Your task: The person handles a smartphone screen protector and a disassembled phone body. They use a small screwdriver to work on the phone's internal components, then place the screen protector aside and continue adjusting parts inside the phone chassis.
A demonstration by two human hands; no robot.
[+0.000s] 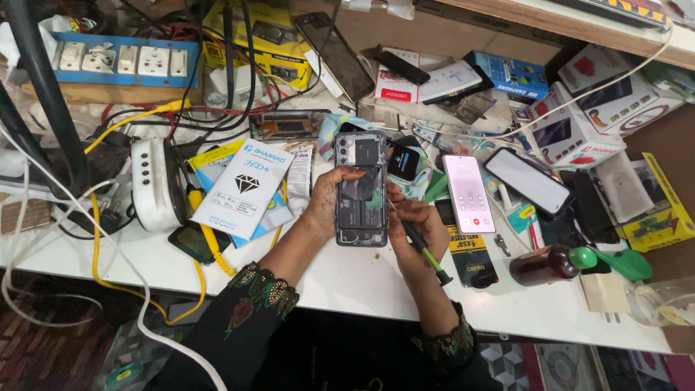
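Holding a thin screwdriver (421, 246) in your right hand (418, 230), you've got the fingers pinched round its green-and-black shaft, tip up against the right edge of the opened phone (360, 190). That phone lies back-off (you can see the dark innards and camera cluster) on the white table (347, 279), roughly mid-table and a bit in from the near edge. Your left hand (326, 203) is wrapped against the phone's left side, thumb and fingers pressed onto it, steadying it flat.

Just right of your right hand there's a black packet with yellow print (470, 253), and past that a dark brown bottle with a green cap (552, 264) lying on its side toward the near right edge. Left of your left hand sits a white screen-protector sleeve with a diamond on it (245, 190), over a yellow cable (206, 239), and a white round-cornered gadget (156, 185) beyond that.

Further back, right of the opened phone, a lit phone with a pinkish screen (469, 192) lies face up, a second one with a white screen (528, 181) beside it. Along the far edge: a blue power strip with white sockets (123, 61) at the far left corner, a dark phone (339, 54) leaning mid-back, and assorted boxes (579, 130) far right.
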